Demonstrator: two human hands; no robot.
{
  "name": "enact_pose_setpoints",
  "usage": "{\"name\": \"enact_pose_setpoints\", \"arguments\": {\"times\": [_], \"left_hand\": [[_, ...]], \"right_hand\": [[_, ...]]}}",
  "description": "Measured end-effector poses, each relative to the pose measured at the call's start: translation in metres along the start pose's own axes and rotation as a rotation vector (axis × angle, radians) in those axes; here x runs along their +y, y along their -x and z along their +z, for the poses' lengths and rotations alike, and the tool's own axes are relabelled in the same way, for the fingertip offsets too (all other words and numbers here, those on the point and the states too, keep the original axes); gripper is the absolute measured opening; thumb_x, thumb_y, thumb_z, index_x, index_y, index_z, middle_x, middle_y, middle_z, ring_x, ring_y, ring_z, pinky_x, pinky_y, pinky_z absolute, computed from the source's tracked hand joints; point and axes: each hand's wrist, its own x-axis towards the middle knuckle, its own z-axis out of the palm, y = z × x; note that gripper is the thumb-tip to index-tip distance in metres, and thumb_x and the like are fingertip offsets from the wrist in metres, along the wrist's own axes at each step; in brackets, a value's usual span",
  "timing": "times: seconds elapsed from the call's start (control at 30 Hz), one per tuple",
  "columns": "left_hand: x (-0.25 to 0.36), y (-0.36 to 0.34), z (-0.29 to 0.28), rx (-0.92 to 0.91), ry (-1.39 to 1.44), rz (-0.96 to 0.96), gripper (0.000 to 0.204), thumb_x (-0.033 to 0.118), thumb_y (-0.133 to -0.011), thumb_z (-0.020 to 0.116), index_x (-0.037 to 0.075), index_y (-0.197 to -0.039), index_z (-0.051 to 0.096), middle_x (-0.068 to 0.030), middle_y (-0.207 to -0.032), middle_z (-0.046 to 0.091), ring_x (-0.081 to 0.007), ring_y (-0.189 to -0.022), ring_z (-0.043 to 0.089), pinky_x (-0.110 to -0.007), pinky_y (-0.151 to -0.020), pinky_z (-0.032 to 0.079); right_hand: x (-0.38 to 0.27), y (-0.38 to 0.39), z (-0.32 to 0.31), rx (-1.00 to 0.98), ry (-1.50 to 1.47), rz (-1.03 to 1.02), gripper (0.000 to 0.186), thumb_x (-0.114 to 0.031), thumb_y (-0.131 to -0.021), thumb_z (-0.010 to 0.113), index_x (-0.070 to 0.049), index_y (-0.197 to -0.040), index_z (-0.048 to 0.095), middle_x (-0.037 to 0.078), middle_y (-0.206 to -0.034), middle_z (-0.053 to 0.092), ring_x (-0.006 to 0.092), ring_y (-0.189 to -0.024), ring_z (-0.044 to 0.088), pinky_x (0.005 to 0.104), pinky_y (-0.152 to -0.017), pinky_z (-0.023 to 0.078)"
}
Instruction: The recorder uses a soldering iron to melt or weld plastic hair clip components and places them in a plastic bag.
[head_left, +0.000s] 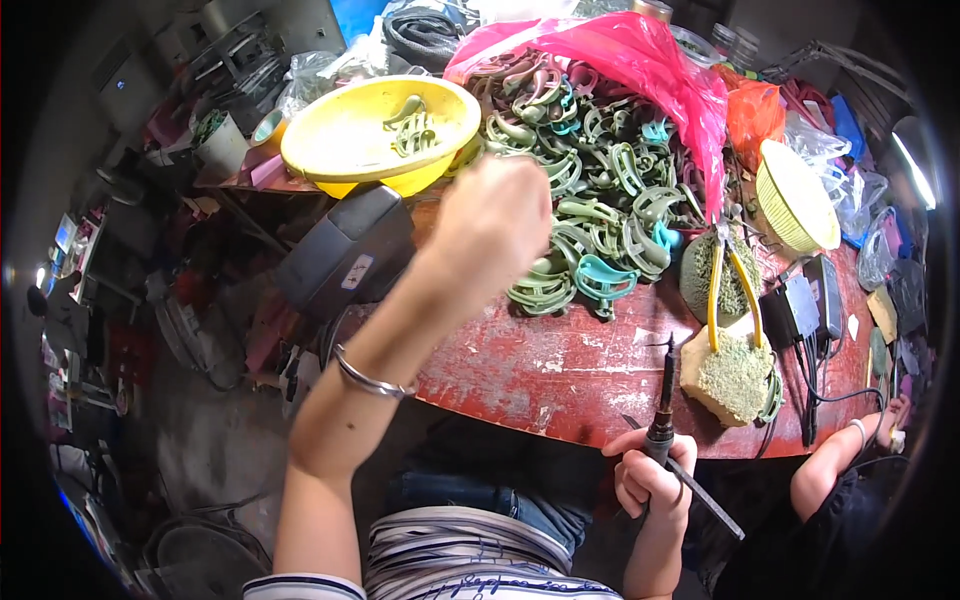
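Observation:
My left hand [497, 222] reaches out over the table between a yellow bowl and a heap of hair claw clip pieces [600, 205], mostly green with some teal. Its fingers are curled under and slightly blurred, so what they hold is hidden. In my right hand [655, 475], at the table's front edge, a soldering iron [662, 425] stands upright with its dark tip up. A thin flat metal blade [708, 500] is gripped along with it, slanting down to the right. The yellow bowl [350, 168] has a few green clip pieces in it.
A pink plastic bag [610, 45] lies around the heap. Yellow-handled pliers [735, 290] stand by a crumb-covered block [735, 375]. Black power adapters [800, 305] with cables lie right, near a yellow basket [795, 200]. A dark box [350, 250] sits left. Another person's arm [835, 465] rests at right.

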Motion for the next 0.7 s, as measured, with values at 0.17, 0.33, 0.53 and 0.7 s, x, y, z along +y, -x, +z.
{"name": "enact_pose_setpoints", "arguments": {"times": [0.17, 0.33, 0.53, 0.7], "left_hand": [[-0.022, 0.042, 0.047, 0.11, -0.068, 0.211, 0.024, 0.011, -0.063, 0.067, 0.002, -0.078, 0.052, -0.0119, -0.065, 0.052, -0.0281, -0.064, 0.053, -0.036, -0.059, 0.043], [-0.005, 0.058, 0.039, 0.003, 0.173, 0.102, 0.025, 0.01, -0.062, 0.069, -0.001, -0.077, 0.053, -0.0127, -0.063, 0.051, -0.0263, -0.06, 0.052, -0.033, -0.057, 0.042], [0.031, 0.07, 0.041, -0.401, 0.826, -0.405, 0.02, 0.011, -0.077, 0.063, -0.004, -0.085, 0.053, -0.0054, -0.063, 0.057, -0.0076, -0.051, 0.052, -0.023, -0.043, 0.041], [0.04, 0.095, 0.059, -0.507, 1.623, -0.775, 0.016, 0.014, -0.082, 0.058, -0.001, -0.084, 0.051, -0.0075, -0.07, 0.057, -0.0075, -0.053, 0.053, -0.019, -0.044, 0.046]], "right_hand": [[0.0, -0.001, -0.006, -0.017, 0.079, 0.103, 0.022, -0.004, -0.074, 0.053, 0.013, -0.087, 0.058, 0.0, -0.043, 0.04, 0.0062, -0.032, 0.036, 0.0196, -0.03, 0.026], [0.004, -0.001, -0.004, 0.305, 0.255, 0.03, 0.021, -0.003, -0.079, 0.052, 0.01, -0.095, 0.058, 0.004, -0.051, 0.05, 0.0069, -0.035, 0.042, 0.0186, -0.032, 0.03], [0.012, 0.002, 0.001, 0.445, 0.269, -0.183, 0.019, -0.004, -0.08, 0.054, 0.008, -0.093, 0.058, 0.013, -0.06, 0.059, 0.0105, -0.038, 0.049, 0.018, -0.034, 0.034], [0.018, 0.004, 0.01, 0.398, 0.176, -0.359, 0.036, -0.029, -0.085, 0.054, 0.003, -0.097, 0.04, 0.017, -0.063, 0.06, 0.0131, -0.041, 0.052, 0.0219, -0.04, 0.04]]}}
